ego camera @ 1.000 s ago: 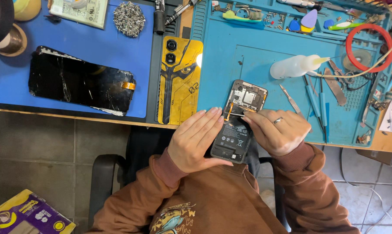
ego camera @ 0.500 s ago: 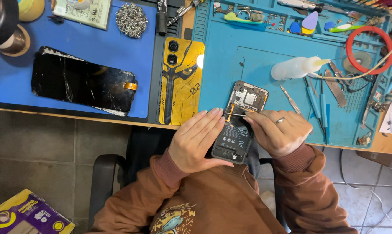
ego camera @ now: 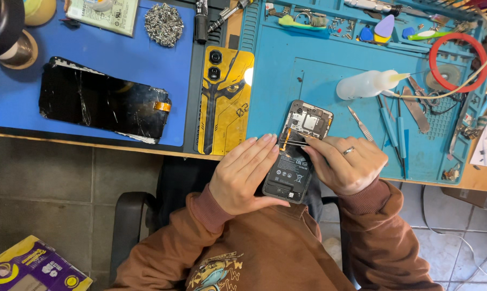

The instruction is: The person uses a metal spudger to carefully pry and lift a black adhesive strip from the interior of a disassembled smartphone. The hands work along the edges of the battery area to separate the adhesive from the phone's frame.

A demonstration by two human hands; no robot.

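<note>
An opened phone (ego camera: 296,153) with its back off shows a black battery and a circuit board at the top. My left hand (ego camera: 246,175) cups its left side and holds it at the table's near edge. My right hand (ego camera: 344,164) grips thin metal tweezers (ego camera: 293,142), whose tips lie across the phone near an orange flex cable just below the board. A ring sits on one finger of my right hand.
A yellow phone back cover (ego camera: 224,99) lies left of the phone. A cracked black screen (ego camera: 100,102) rests on the blue mat (ego camera: 146,64). On the teal mat (ego camera: 308,75) are a white squeeze bottle (ego camera: 367,84), a red ring (ego camera: 458,62), picks and tools. A screw pile (ego camera: 164,22) sits far left.
The view has shifted slightly. Both hands keep the same hold on the phone and the tweezers, with only small movement at the tweezer tips.
</note>
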